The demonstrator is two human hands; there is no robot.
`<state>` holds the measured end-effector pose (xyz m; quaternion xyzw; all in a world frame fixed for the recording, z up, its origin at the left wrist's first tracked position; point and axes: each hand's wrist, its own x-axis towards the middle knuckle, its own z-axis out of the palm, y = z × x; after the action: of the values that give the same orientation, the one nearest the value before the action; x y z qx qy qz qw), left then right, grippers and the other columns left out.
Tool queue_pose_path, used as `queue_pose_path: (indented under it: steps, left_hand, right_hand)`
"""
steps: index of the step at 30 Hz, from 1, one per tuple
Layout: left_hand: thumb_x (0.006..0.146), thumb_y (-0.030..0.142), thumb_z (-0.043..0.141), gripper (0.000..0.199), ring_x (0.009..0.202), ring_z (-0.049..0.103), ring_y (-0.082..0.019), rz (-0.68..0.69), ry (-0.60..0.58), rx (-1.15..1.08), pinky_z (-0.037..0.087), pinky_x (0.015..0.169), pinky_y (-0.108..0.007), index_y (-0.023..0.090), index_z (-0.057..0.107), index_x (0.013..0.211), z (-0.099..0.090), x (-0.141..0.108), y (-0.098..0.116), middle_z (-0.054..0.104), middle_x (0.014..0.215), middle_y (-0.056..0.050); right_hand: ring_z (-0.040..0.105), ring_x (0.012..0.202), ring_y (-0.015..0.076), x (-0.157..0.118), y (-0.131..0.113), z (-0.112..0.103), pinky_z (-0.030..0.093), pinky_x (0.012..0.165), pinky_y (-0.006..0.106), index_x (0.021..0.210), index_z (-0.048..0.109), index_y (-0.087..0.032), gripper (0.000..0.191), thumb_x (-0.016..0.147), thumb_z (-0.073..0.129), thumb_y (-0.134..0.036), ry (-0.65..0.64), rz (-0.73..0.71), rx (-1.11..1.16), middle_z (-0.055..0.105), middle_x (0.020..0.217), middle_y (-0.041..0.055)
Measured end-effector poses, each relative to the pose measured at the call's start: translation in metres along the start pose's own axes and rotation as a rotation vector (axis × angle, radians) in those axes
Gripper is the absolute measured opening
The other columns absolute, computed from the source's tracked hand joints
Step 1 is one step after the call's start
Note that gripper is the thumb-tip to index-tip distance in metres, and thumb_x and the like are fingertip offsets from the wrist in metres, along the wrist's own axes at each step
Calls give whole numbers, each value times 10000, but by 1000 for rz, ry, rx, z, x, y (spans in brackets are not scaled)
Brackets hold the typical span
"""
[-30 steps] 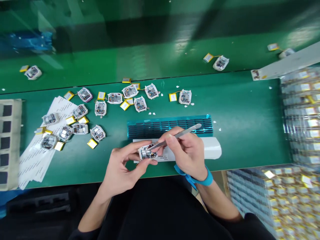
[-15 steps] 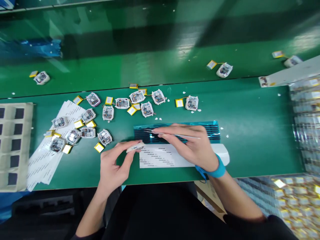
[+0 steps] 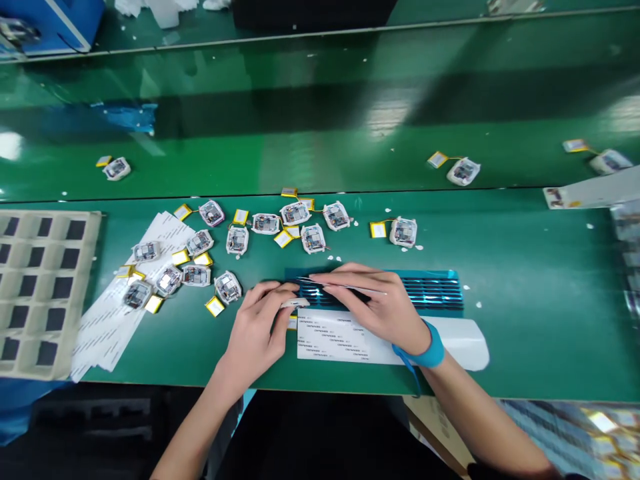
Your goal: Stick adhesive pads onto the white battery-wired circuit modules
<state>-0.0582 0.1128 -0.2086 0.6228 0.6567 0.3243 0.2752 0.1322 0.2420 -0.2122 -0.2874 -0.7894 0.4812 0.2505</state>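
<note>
My left hand (image 3: 257,330) pinches a small white watch case (image 3: 295,303) by its edge, tilted so that its side shows. Just below the case, a yellow-edged battery (image 3: 293,323) peeks out beside the fingers. In my right hand (image 3: 383,307) is a pair of thin metal tweezers (image 3: 345,287), tips pointing left over the left end of a blue film strip (image 3: 434,290) with dark bars. Whether the tips hold anything is too small to tell. A printed white backing sheet (image 3: 330,337) lies below the strip, partly under my right wrist.
Several open watch cases (image 3: 229,287) with wired batteries lie to the left and behind. More printed sheets (image 3: 107,333) lie under some of them. A compartment tray (image 3: 75,293) stands at far left. Small white scraps (image 3: 479,305) dot the green bench (image 3: 540,300).
My left hand has brought the watch case closer to the tweezers tips and the film strip, and its fingers are more curled. The whole view has shifted, showing more of the bench's far side.
</note>
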Motion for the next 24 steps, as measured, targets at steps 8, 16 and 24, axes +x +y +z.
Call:
queue_pose_path:
  steps: [8,16,24]
  left_hand:
    - [1006,89,518,209,1097,677,-226,-6,28,-2,590,937,-380,209,649,1118,1,2,3,764,1164,-75]
    - [1014,132,490,204,1090,643,-256,-25,-10,52,568,942,-426,223,670,1046,3,2,-2,765,1117,-71]
    - [1011,140,498,209,1070,653,-246,-33,11,18,577,936,-404,223,688,1030,2,2,-4,768,1119,-70]
  right_hand:
    - [752,841,192,-3,3,7,645,746,345,1178,771,-238,249,1011,605,-157,9,-94,-47,824,990,40]
    - [737,765,180,-4,3,12,632,664,315,1190,757,-236,238,1004,624,-169,39,-236,-266,819,962,42]
    - [734,781,190,-5,8,11,632,702,338,1175,760,-203,221,1004,624,-167,49,-193,-161,816,950,55]
